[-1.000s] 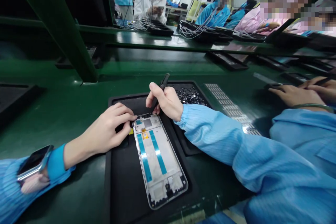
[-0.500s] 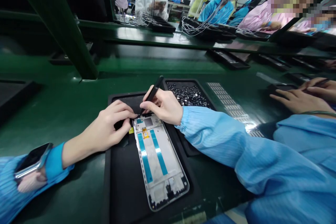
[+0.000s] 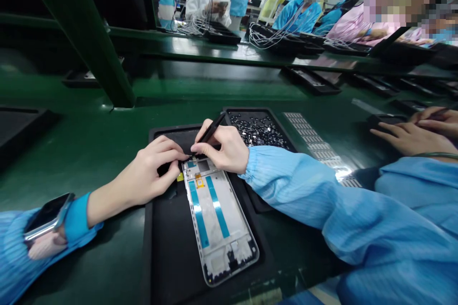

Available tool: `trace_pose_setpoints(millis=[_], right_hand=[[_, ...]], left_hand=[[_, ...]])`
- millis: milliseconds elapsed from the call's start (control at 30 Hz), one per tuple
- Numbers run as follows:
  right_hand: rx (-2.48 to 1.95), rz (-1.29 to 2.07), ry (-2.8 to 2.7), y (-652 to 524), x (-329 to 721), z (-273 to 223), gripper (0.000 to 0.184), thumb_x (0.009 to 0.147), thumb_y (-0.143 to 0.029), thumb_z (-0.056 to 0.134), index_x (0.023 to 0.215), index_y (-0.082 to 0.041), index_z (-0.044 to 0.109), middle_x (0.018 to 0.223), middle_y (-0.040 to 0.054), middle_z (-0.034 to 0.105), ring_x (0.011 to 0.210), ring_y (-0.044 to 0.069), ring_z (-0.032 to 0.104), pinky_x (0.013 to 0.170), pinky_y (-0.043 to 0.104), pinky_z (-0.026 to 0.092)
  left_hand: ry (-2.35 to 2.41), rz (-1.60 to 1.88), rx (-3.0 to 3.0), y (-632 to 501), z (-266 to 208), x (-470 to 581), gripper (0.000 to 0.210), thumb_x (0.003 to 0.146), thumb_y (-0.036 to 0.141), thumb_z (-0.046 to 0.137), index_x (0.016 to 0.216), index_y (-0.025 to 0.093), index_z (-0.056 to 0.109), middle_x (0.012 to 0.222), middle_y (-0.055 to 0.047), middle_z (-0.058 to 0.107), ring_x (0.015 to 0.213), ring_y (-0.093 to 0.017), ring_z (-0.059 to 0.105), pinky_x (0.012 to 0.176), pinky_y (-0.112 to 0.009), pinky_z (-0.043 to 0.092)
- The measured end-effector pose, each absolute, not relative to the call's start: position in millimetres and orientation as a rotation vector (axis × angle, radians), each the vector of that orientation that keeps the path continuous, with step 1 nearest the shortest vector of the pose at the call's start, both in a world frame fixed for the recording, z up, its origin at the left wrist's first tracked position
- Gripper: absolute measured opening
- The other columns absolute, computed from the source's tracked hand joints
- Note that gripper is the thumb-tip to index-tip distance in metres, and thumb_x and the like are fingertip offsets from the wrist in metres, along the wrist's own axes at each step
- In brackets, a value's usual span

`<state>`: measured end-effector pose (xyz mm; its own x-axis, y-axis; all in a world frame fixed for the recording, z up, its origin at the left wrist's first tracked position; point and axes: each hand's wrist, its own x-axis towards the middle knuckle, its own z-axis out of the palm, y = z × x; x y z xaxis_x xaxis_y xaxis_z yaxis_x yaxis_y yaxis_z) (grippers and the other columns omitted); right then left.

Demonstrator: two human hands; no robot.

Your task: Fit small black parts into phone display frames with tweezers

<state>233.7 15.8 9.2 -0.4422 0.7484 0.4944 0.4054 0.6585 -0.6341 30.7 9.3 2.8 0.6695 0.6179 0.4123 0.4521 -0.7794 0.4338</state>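
Note:
A silver phone frame (image 3: pixel 234 214) with two blue strips and a small orange flex piece lies slantwise in a black tray (image 3: pixel 168 252). At its upper left corner, the fingers of my left hand (image 3: pixel 157 167) are bent and drawn together. Whatever sits between those fingertips is too small to make out. My right hand (image 3: pixel 225 147) grips a slim black pen-like tool (image 3: pixel 213 127), tilted, with its lower end at the frame's top edge near my left fingertips. My fingers partly hide that end.
Behind my right hand, a black tray (image 3: pixel 275 116) holds many tiny dark parts. A strip of pale labels (image 3: pixel 311 138) lies right of it. A co-worker's hands (image 3: pixel 418 138) are at far right. A green post (image 3: pixel 89 43) rises at left; a shelf (image 3: pixel 200 50) with cables runs behind.
The black tool leans over more to the right, with my right hand slightly lower. My left hand stays nearly in place. In the background, a person in blue has come into view.

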Motion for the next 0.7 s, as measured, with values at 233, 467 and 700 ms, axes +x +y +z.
trace_pose_setpoints(millis=[233, 467, 700], right_hand=[[-0.978, 0.615, -2.022, 15.8, 233.4, 6.9, 0.027, 0.084, -0.037, 0.058, 0.076, -0.011, 0.056, 0.072, 0.0017, 0.057, 0.062, 0.007, 0.054, 0.061, 0.019, 0.044], [-0.967, 0.621, -2.014, 12.8, 232.0, 9.0, 0.030, 0.085, -0.041, 0.056, 0.075, -0.012, 0.055, 0.072, 0.0018, 0.058, 0.061, 0.007, 0.055, 0.060, 0.019, 0.045], [-1.045, 0.695, -1.958, 11.3, 232.3, 10.3, 0.029, 0.083, -0.041, 0.059, 0.077, -0.013, 0.055, 0.071, 0.0017, 0.058, 0.062, 0.008, 0.056, 0.061, 0.020, 0.047]], left_hand=[[0.838, 0.793, 2.592, 9.7, 1.5, 30.9, 0.024, 0.086, 0.013, 0.043, 0.092, 0.012, 0.066, 0.092, -0.008, 0.064, 0.091, -0.018, 0.056, 0.077, -0.031, 0.049], [0.842, 0.798, 2.581, 10.3, 2.4, 31.6, 0.024, 0.085, 0.013, 0.044, 0.092, 0.013, 0.067, 0.093, -0.008, 0.065, 0.091, -0.019, 0.057, 0.077, -0.032, 0.050], [0.854, 0.814, 2.554, 9.4, 0.7, 31.4, 0.025, 0.084, 0.014, 0.043, 0.092, 0.014, 0.067, 0.092, -0.008, 0.065, 0.091, -0.020, 0.056, 0.077, -0.033, 0.050]])
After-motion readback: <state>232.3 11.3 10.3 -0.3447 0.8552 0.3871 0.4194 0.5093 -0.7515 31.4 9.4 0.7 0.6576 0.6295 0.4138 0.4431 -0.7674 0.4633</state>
